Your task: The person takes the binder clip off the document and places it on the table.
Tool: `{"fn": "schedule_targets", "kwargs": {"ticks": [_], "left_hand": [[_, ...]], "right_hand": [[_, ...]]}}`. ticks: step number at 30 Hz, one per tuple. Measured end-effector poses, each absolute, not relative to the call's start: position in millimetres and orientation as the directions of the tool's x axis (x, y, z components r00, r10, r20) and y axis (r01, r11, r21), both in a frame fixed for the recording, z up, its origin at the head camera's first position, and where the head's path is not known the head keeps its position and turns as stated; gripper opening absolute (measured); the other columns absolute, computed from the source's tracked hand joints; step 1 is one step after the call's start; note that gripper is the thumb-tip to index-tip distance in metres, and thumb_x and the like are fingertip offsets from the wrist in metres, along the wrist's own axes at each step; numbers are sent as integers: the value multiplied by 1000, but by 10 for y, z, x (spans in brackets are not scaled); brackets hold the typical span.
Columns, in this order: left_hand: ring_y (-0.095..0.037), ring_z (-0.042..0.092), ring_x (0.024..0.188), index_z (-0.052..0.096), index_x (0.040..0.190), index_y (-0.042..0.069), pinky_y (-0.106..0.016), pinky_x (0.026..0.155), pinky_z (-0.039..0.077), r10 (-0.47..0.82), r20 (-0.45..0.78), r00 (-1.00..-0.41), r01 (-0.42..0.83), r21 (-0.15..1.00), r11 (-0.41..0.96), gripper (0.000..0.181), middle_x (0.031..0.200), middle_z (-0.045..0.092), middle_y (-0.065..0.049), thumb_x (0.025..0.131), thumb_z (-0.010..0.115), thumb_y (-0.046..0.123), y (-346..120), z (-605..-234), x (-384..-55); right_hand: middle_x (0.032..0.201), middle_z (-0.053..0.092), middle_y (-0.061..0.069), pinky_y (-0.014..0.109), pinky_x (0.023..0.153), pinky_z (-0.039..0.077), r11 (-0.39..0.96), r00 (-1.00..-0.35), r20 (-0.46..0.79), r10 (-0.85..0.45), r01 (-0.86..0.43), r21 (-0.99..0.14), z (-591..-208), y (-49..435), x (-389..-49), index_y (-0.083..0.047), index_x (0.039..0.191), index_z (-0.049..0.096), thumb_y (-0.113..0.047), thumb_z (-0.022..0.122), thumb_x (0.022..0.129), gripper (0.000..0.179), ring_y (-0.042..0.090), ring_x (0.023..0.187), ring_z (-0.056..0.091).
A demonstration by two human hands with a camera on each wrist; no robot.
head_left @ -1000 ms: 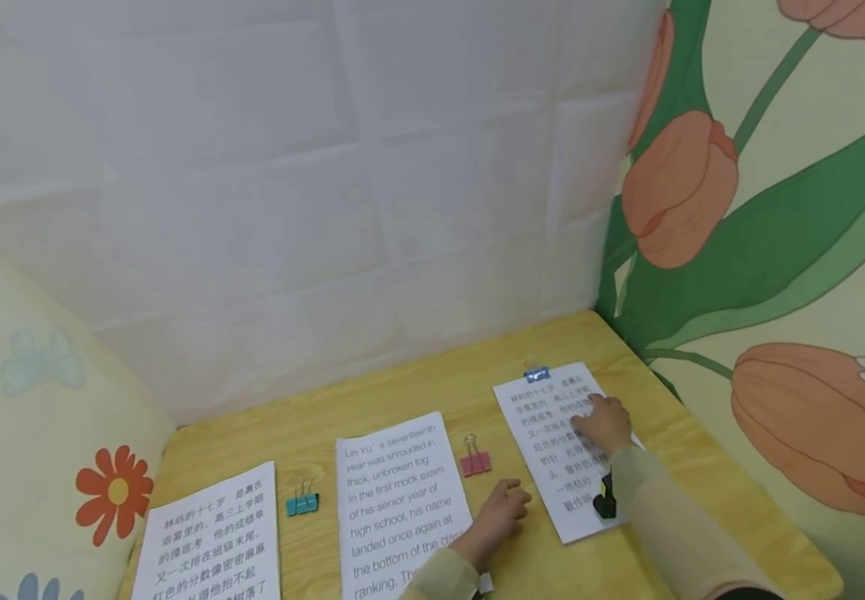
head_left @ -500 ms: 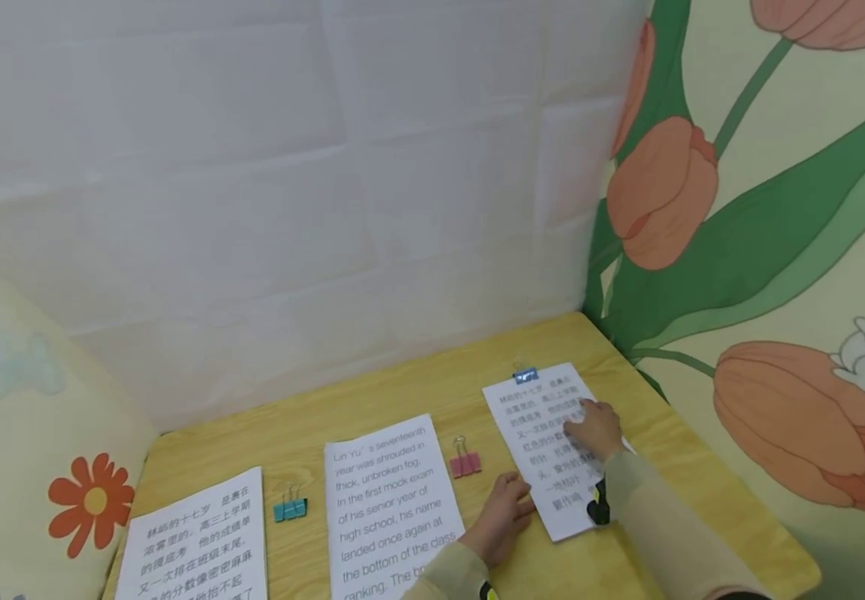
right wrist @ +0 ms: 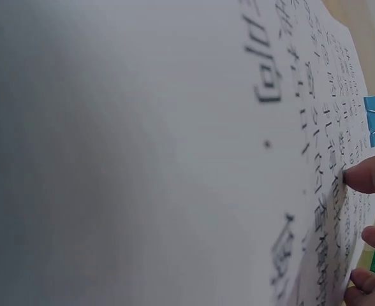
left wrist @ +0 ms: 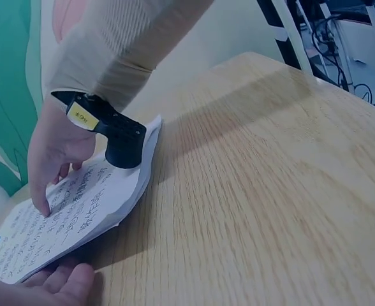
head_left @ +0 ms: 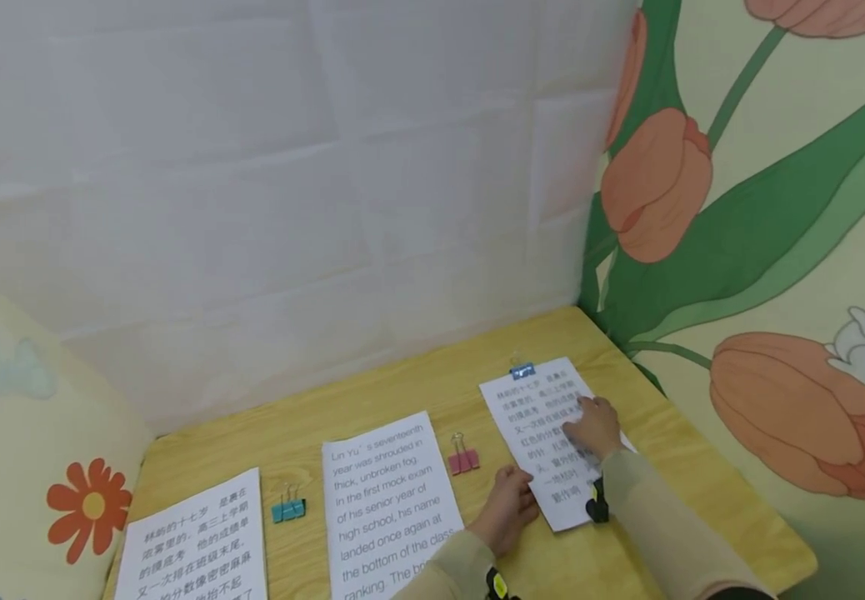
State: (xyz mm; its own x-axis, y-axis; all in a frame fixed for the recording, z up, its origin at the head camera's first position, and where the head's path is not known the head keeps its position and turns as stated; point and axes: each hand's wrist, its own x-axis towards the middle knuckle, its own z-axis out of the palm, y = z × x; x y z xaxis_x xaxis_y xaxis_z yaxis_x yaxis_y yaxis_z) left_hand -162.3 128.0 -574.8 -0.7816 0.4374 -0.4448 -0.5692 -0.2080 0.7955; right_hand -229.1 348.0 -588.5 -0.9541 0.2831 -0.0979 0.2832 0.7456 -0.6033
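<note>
A stack of white printed sheets (head_left: 545,442) lies at the right of the table, with a blue binder clip (head_left: 522,372) on its top edge. My right hand (head_left: 596,425) is over its right side. In the right wrist view the thumb (right wrist: 369,175) presses on the print and other fingers (right wrist: 365,284) meet the side edge. At the stack's left edge is my left hand (head_left: 506,510), fingers loosely bent. The left wrist view has its fingertips (left wrist: 79,280) low beside the sheets, whose near edge curves up with a shadow beneath.
Left of the hands lies an English-text stack (head_left: 387,500), with a pink binder clip (head_left: 464,458) beside it. Farther left are a teal binder clip (head_left: 287,510) and another Chinese-text stack (head_left: 196,533). Walls border the wooden table (head_left: 372,396).
My left hand has moved right and slightly down to the left edge of the clipped stack. My right hand stays over that stack. The head view has shifted slightly.
</note>
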Motion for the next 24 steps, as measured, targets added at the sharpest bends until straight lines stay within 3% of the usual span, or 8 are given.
{"fn": "schedule_targets", "kwargs": {"ticks": [4,7,11,16,24], "left_hand": [[-27,66,104,42,136,-11,-42,93,54,451,-464,-762,-588,787,-185,43,119,64,-22,106,45,20,1314,-5778,-1628],[-22,68,96,54,127,-7,-38,88,56,470,-477,-742,-598,788,-146,37,111,69,-17,109,45,23,1334,-5833,-1646],[-19,69,89,56,125,-7,-38,84,58,472,-483,-738,-594,796,-115,31,105,72,-14,109,46,17,1369,-5925,-1648],[-21,73,87,53,135,-5,-42,81,60,478,-468,-743,-583,804,-119,32,103,75,-13,108,43,9,1398,-5965,-1615],[-27,72,102,39,145,-1,-47,86,58,482,-474,-737,-608,777,-165,37,114,74,-12,109,38,8,1439,-5926,-1662]], "right_hand": [[144,36,44,65,111,33,758,-955,-78,288,277,-590,-5899,3491,-2275,19,140,47,-16,68,85,69,61,132,37],[144,37,44,65,111,33,762,-954,-65,291,273,-587,-5928,3489,-2280,19,140,47,-17,68,84,70,60,132,38],[145,36,44,65,111,33,759,-955,-70,290,273,-591,-5971,3473,-2292,19,141,46,-17,68,85,71,60,132,38],[147,37,42,64,112,33,752,-950,-91,298,292,-591,-5988,3458,-2266,17,142,46,-18,70,86,71,58,134,38],[147,38,40,63,112,34,766,-952,-85,294,288,-575,-6034,3505,-2222,17,143,45,-19,68,88,70,55,134,41]]}}
